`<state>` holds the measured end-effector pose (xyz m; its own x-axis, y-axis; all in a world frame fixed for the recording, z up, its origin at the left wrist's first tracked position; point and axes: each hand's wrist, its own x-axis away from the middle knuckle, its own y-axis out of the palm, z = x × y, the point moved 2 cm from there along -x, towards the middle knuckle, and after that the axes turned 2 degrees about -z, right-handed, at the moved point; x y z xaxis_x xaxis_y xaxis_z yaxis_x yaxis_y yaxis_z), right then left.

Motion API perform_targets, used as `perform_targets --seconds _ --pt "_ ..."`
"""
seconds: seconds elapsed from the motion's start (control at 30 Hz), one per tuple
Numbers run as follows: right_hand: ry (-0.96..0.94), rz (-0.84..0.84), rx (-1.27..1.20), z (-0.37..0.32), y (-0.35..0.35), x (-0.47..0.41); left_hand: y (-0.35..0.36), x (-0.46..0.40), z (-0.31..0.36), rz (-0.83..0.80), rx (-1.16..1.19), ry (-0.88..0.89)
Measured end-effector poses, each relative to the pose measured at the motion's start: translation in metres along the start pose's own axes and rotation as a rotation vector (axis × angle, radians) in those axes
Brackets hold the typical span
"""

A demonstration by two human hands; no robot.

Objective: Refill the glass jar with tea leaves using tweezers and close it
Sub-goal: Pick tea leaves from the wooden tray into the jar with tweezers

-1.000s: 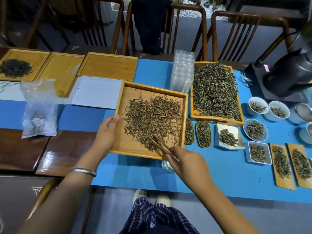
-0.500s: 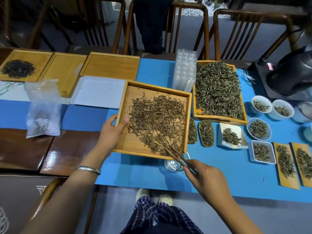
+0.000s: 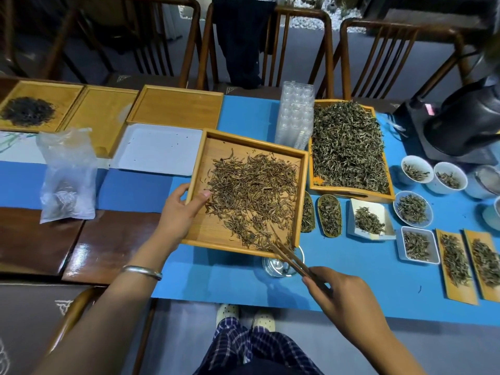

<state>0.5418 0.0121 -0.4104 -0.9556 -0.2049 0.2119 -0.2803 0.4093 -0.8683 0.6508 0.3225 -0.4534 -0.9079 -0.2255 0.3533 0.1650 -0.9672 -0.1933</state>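
A square wooden tray [image 3: 211, 228] holds a spread of brown tea leaves [image 3: 254, 196]. My left hand [image 3: 181, 212] grips the tray's left rim, thumb over the edge, and tilts the tray. A small clear glass jar [image 3: 273, 266] stands on the blue mat under the tray's near right corner, partly hidden by it. My right hand [image 3: 343, 296] holds brown tweezers [image 3: 292, 259], whose tips touch the leaves at that near right corner, just above the jar. No jar lid can be made out.
A second tray of green tea leaves [image 3: 349, 147] sits to the right, with a stack of clear plastic cups [image 3: 296, 115] behind. Several small dishes and boards of tea [image 3: 412, 208] fill the right side. A kettle [image 3: 470, 120], a plastic bag [image 3: 67, 174] and more trays [image 3: 176, 106] lie around.
My right hand has drawn back toward me and to the right, pulling the tweezers to the tray's near right corner and uncovering the jar. My left hand keeps the tray's left rim.
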Motion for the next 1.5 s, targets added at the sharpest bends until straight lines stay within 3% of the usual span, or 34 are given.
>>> perform_targets --seconds 0.33,0.63,1.5 --pt "-0.175 0.094 0.013 -0.063 0.020 -0.067 0.001 -0.001 0.001 -0.003 0.008 0.014" --pt "-0.154 0.103 0.028 -0.037 0.024 -0.045 0.001 0.000 -0.001 -0.010 0.019 0.008" --pt "0.007 -0.148 0.119 0.014 -0.019 -0.012 -0.001 -0.004 -0.006 -0.009 0.043 0.032"
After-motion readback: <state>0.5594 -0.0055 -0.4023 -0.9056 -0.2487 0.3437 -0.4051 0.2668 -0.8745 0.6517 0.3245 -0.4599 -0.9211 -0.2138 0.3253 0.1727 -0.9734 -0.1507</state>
